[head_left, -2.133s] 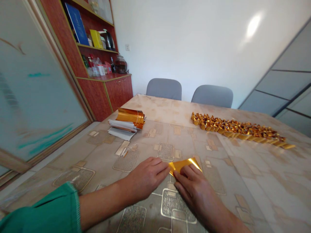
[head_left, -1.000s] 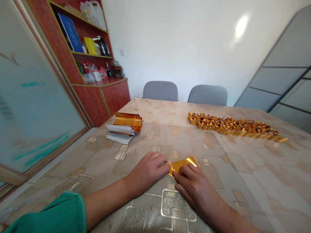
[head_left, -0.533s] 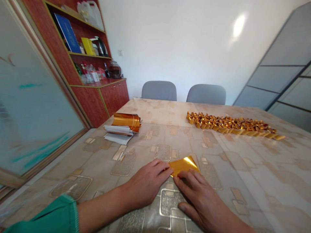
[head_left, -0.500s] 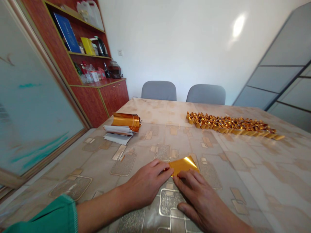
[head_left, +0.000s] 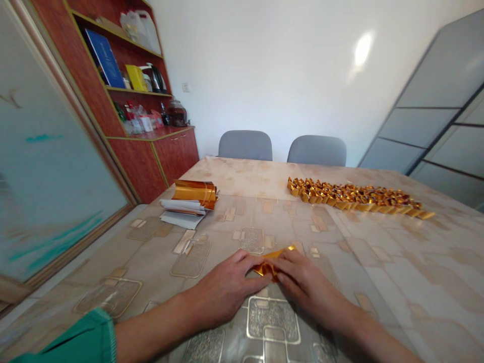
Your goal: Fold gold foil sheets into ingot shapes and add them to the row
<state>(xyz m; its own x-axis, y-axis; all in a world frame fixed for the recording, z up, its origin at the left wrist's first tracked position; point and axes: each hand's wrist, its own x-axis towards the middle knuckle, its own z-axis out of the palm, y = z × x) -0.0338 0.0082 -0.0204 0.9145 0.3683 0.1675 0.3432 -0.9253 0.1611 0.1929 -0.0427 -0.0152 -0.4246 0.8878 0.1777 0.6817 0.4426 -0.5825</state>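
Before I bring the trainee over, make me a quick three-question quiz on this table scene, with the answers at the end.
1. Multiple choice: what are the left hand and the right hand both holding?
A) a kettle
B) a piece of gold foil
C) a blue book

2. True or false: the rolled bundle of gold sheets lies to the left of the long cluster of small gold pieces.

3. Count: how many grey chair backs show beyond the table?

Key: 1. B; 2. True; 3. Two.
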